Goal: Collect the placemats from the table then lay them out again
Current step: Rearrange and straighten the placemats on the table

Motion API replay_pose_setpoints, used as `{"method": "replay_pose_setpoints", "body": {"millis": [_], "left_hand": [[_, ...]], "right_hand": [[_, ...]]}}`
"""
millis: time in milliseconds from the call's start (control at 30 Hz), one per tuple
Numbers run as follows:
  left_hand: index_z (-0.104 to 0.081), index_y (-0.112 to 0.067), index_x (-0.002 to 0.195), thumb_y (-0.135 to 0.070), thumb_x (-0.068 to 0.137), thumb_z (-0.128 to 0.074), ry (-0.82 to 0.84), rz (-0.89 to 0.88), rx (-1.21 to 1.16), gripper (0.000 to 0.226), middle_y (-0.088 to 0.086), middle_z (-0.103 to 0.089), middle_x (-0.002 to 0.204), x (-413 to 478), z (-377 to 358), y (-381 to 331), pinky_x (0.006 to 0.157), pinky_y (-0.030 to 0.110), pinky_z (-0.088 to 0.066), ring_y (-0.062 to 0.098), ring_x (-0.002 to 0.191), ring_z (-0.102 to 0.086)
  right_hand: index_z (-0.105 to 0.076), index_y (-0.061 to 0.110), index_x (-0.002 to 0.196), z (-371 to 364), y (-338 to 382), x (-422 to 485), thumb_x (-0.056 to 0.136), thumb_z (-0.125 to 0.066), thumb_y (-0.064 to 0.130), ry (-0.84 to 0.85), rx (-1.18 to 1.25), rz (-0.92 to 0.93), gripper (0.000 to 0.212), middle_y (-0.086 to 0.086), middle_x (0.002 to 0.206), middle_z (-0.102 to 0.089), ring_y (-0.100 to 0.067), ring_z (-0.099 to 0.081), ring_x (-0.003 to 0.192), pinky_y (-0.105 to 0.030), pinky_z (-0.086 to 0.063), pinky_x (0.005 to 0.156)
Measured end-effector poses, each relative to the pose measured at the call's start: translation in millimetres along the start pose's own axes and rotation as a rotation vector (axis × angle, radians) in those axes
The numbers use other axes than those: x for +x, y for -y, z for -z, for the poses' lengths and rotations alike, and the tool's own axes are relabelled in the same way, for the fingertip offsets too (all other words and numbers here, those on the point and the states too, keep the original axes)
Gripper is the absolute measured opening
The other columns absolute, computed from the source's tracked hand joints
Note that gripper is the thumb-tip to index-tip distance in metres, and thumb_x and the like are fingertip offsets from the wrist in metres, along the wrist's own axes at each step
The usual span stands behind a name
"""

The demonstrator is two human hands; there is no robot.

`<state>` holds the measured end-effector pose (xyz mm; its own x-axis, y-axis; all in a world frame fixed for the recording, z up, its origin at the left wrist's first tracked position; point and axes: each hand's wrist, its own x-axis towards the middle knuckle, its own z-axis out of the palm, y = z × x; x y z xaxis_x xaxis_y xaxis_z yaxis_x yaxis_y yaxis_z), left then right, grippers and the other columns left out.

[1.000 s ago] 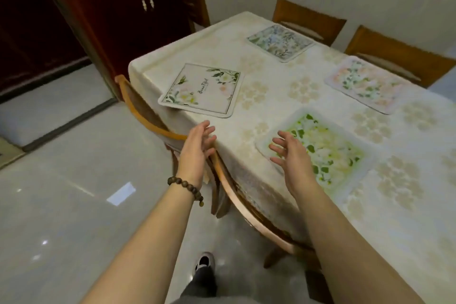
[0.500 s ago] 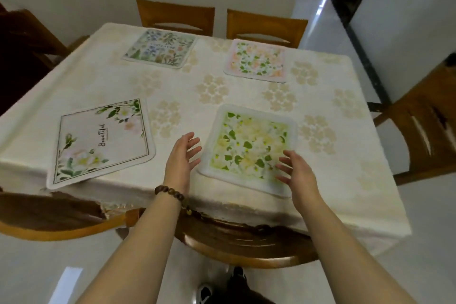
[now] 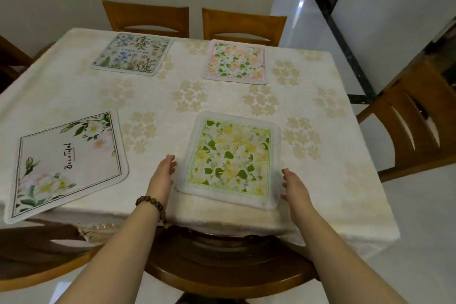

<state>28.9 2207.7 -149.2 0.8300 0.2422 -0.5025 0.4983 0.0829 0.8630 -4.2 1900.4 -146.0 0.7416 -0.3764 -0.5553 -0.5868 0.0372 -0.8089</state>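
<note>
Hands: both reach out over the near edge of the table [image 3: 172,96], one on either side of the green placemat [image 3: 229,158].
Left hand [image 3: 161,175]: fingers straight and together, palm turned inward, just beside the mat's left edge and holding nothing. Whether it touches the mat is not clear. A bead bracelet [image 3: 150,201] sits on the wrist.
Right hand [image 3: 293,187]: fingers loosely spread, right by the mat's near right corner, nothing in its grasp.
Green placemat: flat on the cream tablecloth, close to the near edge.
"Beautiful" placemat [image 3: 66,163]: near left and skewed, with its near corner hanging over the table edge.
Blue floral placemat [image 3: 132,54]: far left, lying flat.
Peach floral placemat [image 3: 235,61]: far right, lying flat.
Chairs: a dark chair [image 3: 222,266] is tucked in below the arms.
</note>
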Motion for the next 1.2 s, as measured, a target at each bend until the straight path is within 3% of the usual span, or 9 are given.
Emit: {"method": "replay_pose_setpoints", "body": {"millis": [100,233,333,467,533,767,900,1067,1200], "left_hand": [[-0.042,-0.022,0.142,-0.059,0.092,-0.037,0.009,0.102,0.088,0.062,0.001,-0.04,0.149,15,-1,9,0.112,0.04,-0.027,0.019,0.134,-0.038],[-0.048,-0.026,0.137,-0.062,0.091,-0.034,0.098,0.135,0.226,0.06,0.0,-0.047,0.144,20,-7,9,0.097,0.031,-0.031,0.018,0.123,-0.046],[-0.056,-0.026,0.127,-0.062,0.089,-0.035,0.119,0.141,0.237,0.057,0.002,-0.056,0.133,23,-7,8,0.101,0.039,-0.039,0.023,0.118,-0.053],[-0.064,-0.026,0.096,-0.06,0.087,-0.038,0.129,0.152,0.233,0.044,0.001,-0.066,0.106,19,-2,5,0.082,0.038,-0.046,0.021,0.097,-0.061],[-0.062,-0.02,0.083,-0.058,0.084,-0.038,0.127,0.156,0.236,0.044,0.004,-0.07,0.096,16,2,6,0.082,0.041,-0.05,0.024,0.091,-0.064],[-0.065,-0.033,0.084,-0.053,0.094,-0.037,0.096,0.156,0.169,0.036,-0.021,-0.071,0.069,10,16,21,0.066,0.029,-0.044,0.009,0.082,-0.066],[-0.07,-0.036,0.068,-0.052,0.095,-0.037,0.114,0.166,0.125,0.046,-0.021,-0.071,0.067,10,14,25,0.065,0.028,-0.043,0.003,0.066,-0.068],[-0.062,-0.03,0.083,-0.049,0.098,-0.036,0.152,0.206,0.085,0.035,-0.016,-0.072,0.065,4,12,32,0.064,0.028,-0.044,0.005,0.063,-0.07],[-0.06,-0.024,0.079,-0.047,0.1,-0.032,0.148,0.231,0.085,0.042,-0.012,-0.071,0.059,-8,13,33,0.057,0.026,-0.046,0.005,0.055,-0.069]], "right_hand": [[-0.049,0.016,0.136,-7,-11,4,0.098,-0.037,0.041,-0.01,-0.022,-0.026,0.047,-0.004,0.134,-0.051,-0.022,-0.049,0.121,-0.041,-0.041,0.103],[-0.048,0.017,0.138,-11,-20,8,0.098,-0.034,0.043,-0.047,-0.039,-0.044,0.049,-0.006,0.139,-0.05,-0.024,-0.048,0.124,-0.043,-0.038,0.106],[-0.051,0.015,0.135,-14,-23,10,0.098,-0.034,0.044,-0.078,-0.082,-0.039,0.05,-0.008,0.138,-0.052,-0.025,-0.048,0.125,-0.045,-0.036,0.108],[-0.05,0.017,0.136,-14,-24,13,0.097,-0.035,0.046,-0.077,-0.086,-0.033,0.051,-0.007,0.14,-0.05,-0.025,-0.046,0.126,-0.04,-0.036,0.106],[-0.049,0.018,0.138,-12,-24,14,0.096,-0.036,0.048,-0.065,-0.062,-0.048,0.052,-0.005,0.141,-0.05,-0.024,-0.046,0.127,-0.039,-0.036,0.104],[-0.048,0.019,0.138,-17,-27,13,0.092,-0.037,0.054,-0.029,-0.053,-0.079,0.059,-0.004,0.14,-0.051,-0.023,-0.048,0.126,-0.045,-0.035,0.109],[-0.048,0.018,0.139,-11,-34,6,0.09,-0.034,0.057,-0.028,-0.088,-0.084,0.064,-0.004,0.141,-0.051,-0.025,-0.047,0.128,-0.049,-0.035,0.11],[-0.047,0.018,0.139,-1,-41,-6,0.094,-0.031,0.054,-0.054,-0.133,-0.096,0.06,-0.006,0.142,-0.05,-0.026,-0.046,0.129,-0.048,-0.034,0.11],[-0.044,0.017,0.142,7,-47,-14,0.096,-0.03,0.052,-0.063,-0.12,-0.107,0.06,-0.007,0.145,-0.047,-0.028,-0.043,0.131,-0.048,-0.032,0.111]]}}
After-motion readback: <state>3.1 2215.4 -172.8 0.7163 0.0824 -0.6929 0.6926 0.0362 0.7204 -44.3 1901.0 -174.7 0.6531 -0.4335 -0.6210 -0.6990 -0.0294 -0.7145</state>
